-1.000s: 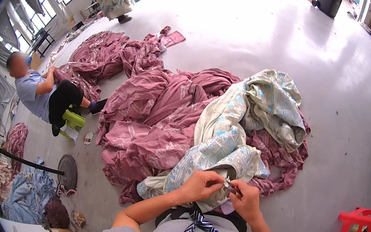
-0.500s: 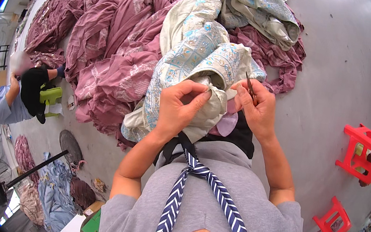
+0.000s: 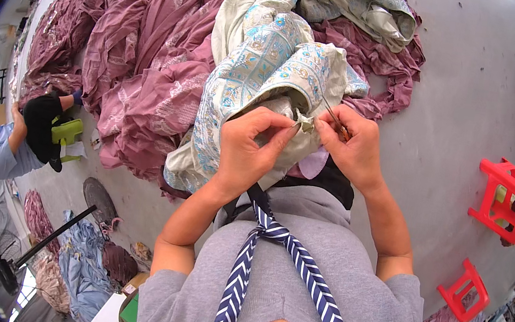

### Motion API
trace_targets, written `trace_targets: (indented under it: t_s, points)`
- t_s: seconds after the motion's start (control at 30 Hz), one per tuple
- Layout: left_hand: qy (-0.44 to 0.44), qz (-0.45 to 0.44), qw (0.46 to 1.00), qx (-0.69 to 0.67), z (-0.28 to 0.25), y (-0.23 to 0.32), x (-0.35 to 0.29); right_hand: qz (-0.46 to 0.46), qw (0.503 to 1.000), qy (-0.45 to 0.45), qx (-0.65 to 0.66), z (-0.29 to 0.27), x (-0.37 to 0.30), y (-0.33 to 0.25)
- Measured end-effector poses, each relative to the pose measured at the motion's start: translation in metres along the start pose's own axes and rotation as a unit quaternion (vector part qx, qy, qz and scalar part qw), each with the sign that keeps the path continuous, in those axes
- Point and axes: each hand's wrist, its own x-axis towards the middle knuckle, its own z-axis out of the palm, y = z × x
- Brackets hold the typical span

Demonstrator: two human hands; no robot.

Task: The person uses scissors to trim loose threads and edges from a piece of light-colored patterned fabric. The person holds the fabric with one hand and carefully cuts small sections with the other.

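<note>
My left hand (image 3: 252,146) pinches the edge of a pale cream and blue embroidered fabric (image 3: 264,70) that lies bunched over my lap. My right hand (image 3: 350,146) holds a small thin metal tool (image 3: 333,115) with its tip at the same fabric edge, close to my left fingers. The two hands almost touch. Under and around the pale fabric spreads a large heap of mauve fabric (image 3: 139,65) on the grey floor.
A person (image 3: 17,140) sits on the floor at the left beside a green stool (image 3: 66,131). Two red plastic stools (image 3: 507,199) (image 3: 464,290) stand at the right. More folded cloth (image 3: 83,255) and a floor fan (image 3: 12,265) lie at the lower left.
The view has tilted down and closer to my hands. My hands have stayed together on the pale fabric's edge, with the tool still in my right hand.
</note>
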Motion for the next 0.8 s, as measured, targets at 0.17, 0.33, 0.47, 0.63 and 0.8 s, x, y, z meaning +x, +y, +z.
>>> trace_targets:
  t_s: [0.17, 0.33, 0.47, 0.63, 0.8]
  points:
    - [0.019, 0.005, 1.000, 0.006, 0.011, -0.004, -0.005, 0.011, 0.999, 0.039, 0.030, -0.002, -0.013, -0.002]
    - [0.049, 0.082, 0.994, 0.060, 0.018, -0.007, -0.007, 0.208, 0.920, -0.173, 0.283, -0.013, -0.041, -0.027]
    - [0.056, 0.096, 0.991, 0.072, 0.020, -0.008, -0.009, 0.277, 0.870, -0.207, 0.352, -0.012, -0.043, -0.016]
    - [0.052, 0.121, 0.987, 0.089, 0.017, -0.009, -0.011, 0.282, 0.859, -0.222, 0.366, -0.009, -0.044, -0.008]
    - [0.051, 0.141, 0.983, 0.105, 0.019, -0.011, -0.012, 0.282, 0.866, -0.215, 0.354, -0.010, -0.043, -0.008]
